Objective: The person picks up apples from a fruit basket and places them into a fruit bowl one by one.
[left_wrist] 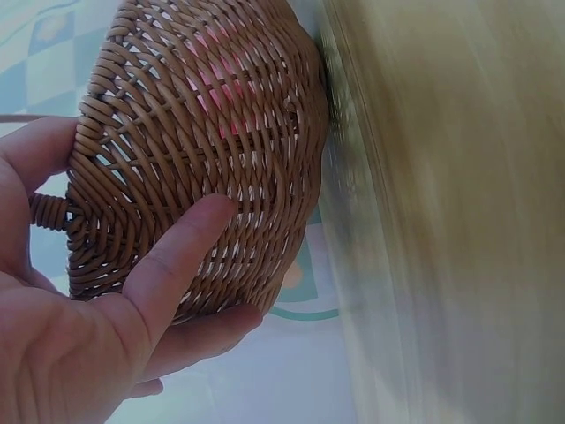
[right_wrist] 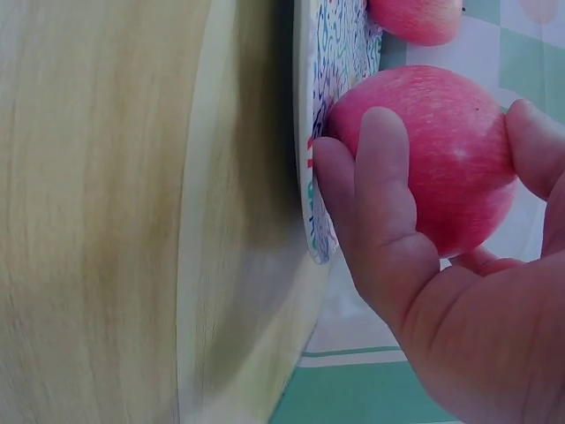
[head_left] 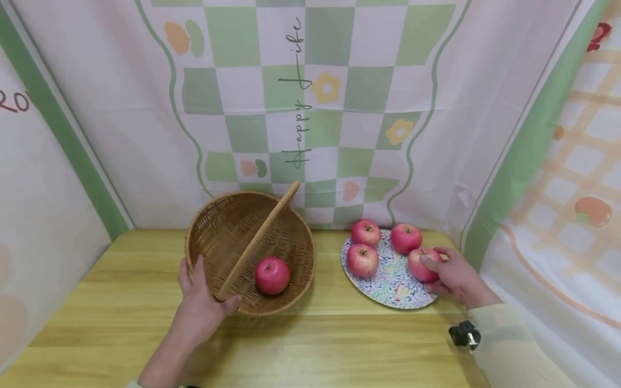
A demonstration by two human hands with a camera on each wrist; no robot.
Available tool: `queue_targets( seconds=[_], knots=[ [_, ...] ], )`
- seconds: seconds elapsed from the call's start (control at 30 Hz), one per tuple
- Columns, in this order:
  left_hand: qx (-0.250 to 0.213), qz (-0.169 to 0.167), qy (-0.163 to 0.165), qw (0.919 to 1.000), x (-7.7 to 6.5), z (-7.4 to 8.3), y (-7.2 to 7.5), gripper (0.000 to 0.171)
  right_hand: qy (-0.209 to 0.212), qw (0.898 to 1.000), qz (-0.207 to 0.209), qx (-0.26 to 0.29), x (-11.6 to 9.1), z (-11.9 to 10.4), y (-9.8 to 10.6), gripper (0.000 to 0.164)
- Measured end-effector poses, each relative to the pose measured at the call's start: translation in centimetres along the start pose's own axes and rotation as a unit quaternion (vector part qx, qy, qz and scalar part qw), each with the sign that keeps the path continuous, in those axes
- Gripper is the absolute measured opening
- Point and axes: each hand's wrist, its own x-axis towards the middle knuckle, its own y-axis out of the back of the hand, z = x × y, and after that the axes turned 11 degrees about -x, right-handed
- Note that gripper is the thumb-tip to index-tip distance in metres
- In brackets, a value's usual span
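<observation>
A round wicker basket (head_left: 194, 231) with an arched handle (head_left: 262, 237) leans tilted on the table, one red apple (head_left: 273, 275) inside it. My left hand (head_left: 201, 315) holds the basket's near left rim beside the handle's foot. Seen in the left wrist view, fingers (left_wrist: 177, 256) lie along the woven outer wall. On the right, my right hand (head_left: 458, 275) grips an apple (head_left: 421, 264) at the edge of a patterned plate (head_left: 398, 293). In the right wrist view, thumb and fingers surround this apple (right_wrist: 450, 159), which sits close over the plate.
Three more apples lie on the plate: two along its left side (head_left: 362, 261) and one at the back (head_left: 406, 238). A light wooden table (head_left: 310, 350) carries everything. Behind it hangs a checked green-and-white cloth (head_left: 325, 129), with more cloth on both sides.
</observation>
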Motion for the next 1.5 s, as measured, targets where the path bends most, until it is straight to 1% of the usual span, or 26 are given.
queue_targets(
  seconds=[0.1,0.23,0.5,0.57,0.67,0.93,1.0,1.1,1.2,1.27,1.3,1.4,1.47,1.5],
  knots=[
    [0.001,-0.004,0.006,1.0000,0.0,0.0,0.1,0.122,-0.003,1.000,-0.007,0.016,-0.1,-0.1,0.1,0.086],
    [0.001,-0.009,0.009,0.9999,0.0,0.0,0.2,0.123,0.002,0.998,-0.014,0.061,-0.2,0.0,0.2,0.086],
    [0.005,-0.010,0.005,0.9999,0.3,-0.2,0.2,0.123,0.009,0.989,-0.025,0.145,-0.4,0.4,0.5,0.088],
    [0.004,-0.010,0.004,0.9999,0.3,-0.2,0.3,0.123,0.010,0.987,-0.029,0.157,-0.5,0.4,0.6,0.090],
    [0.003,-0.011,0.006,0.9999,0.3,-0.1,0.4,0.123,0.008,0.987,-0.025,0.159,-0.5,0.2,0.8,0.093],
    [0.004,-0.016,0.006,0.9998,0.2,0.1,0.5,0.124,0.002,0.991,0.012,0.130,-1.1,-0.5,1.1,0.097],
    [0.004,-0.018,0.007,0.9998,0.2,0.1,0.5,0.124,0.007,0.993,0.033,0.112,-1.4,-0.9,1.1,0.096],
    [0.002,-0.019,0.008,0.9998,0.2,0.2,0.5,0.124,0.031,0.993,0.093,0.059,-1.7,-1.5,1.0,0.090],
    [-0.001,-0.020,0.010,0.9998,0.1,0.2,0.5,0.124,0.062,0.985,0.159,0.001,-2.3,-2.6,0.6,0.082],
    [-0.002,-0.019,0.011,0.9998,0.1,0.2,0.5,0.124,0.083,0.979,0.187,-0.021,-2.9,-3.5,0.2,0.079],
    [-0.002,-0.018,0.011,0.9998,0.1,0.2,0.5,0.124,0.092,0.976,0.195,-0.024,-3.3,-4.0,-0.1,0.077],
    [-0.003,-0.016,0.011,0.9998,0.1,0.1,0.5,0.123,0.120,0.972,0.202,-0.028,-4.3,-5.6,-1.0,0.076],
    [-0.006,-0.016,0.011,0.9998,0.2,0.0,0.5,0.122,0.148,0.966,0.205,-0.059,-5.1,-6.4,-1.7,0.074],
    [-0.007,-0.017,0.011,0.9998,0.2,0.0,0.5,0.122,0.167,0.960,0.208,-0.082,-5.4,-6.7,-2.2,0.072]
  ],
)
